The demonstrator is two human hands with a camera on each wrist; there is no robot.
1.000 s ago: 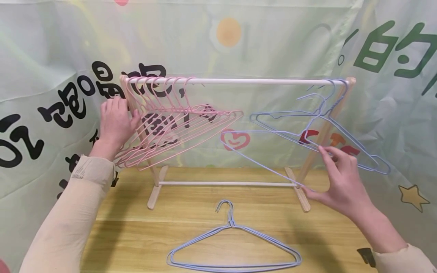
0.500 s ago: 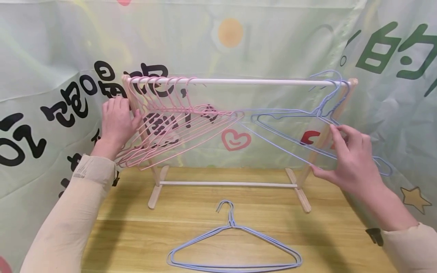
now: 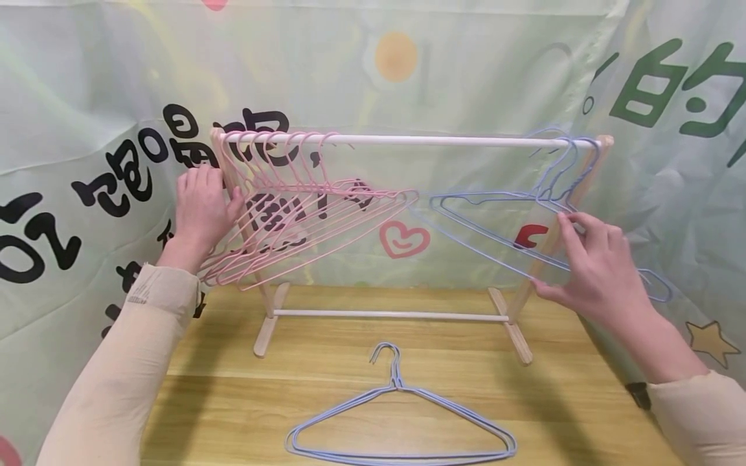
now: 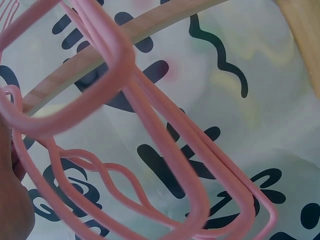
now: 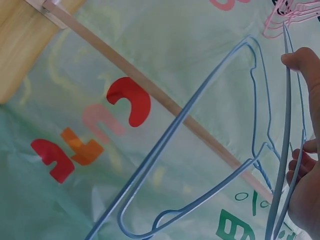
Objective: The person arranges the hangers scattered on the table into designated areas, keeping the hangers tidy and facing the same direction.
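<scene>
My left hand (image 3: 203,210) holds the left wooden post (image 3: 247,249) of a small hanger rack, thumb across its front. Beside it, several pink hangers (image 3: 326,223) hang on the rack's white bar (image 3: 443,140). At the right end, my right hand (image 3: 603,275) holds a blue hanger (image 3: 474,246) between thumb and fingers. That hanger's hook is at the bar; whether it bears on the bar I cannot tell. Behind it, other blue hangers (image 3: 495,195) hang there. The right wrist view shows the thumb against the held hanger's wire (image 5: 287,110).
Stacked blue hangers (image 3: 402,453) lie flat on the wooden table (image 3: 233,395) in front of the rack. A lower white rod (image 3: 390,314) joins the rack's feet (image 3: 515,340). Printed cloth (image 3: 466,71) stands close behind and at both sides.
My right hand has lifted the blue hanger, bringing its hook up above the bar, then lowered it slightly at the bar's right end. The left hand keeps its place on the post.
</scene>
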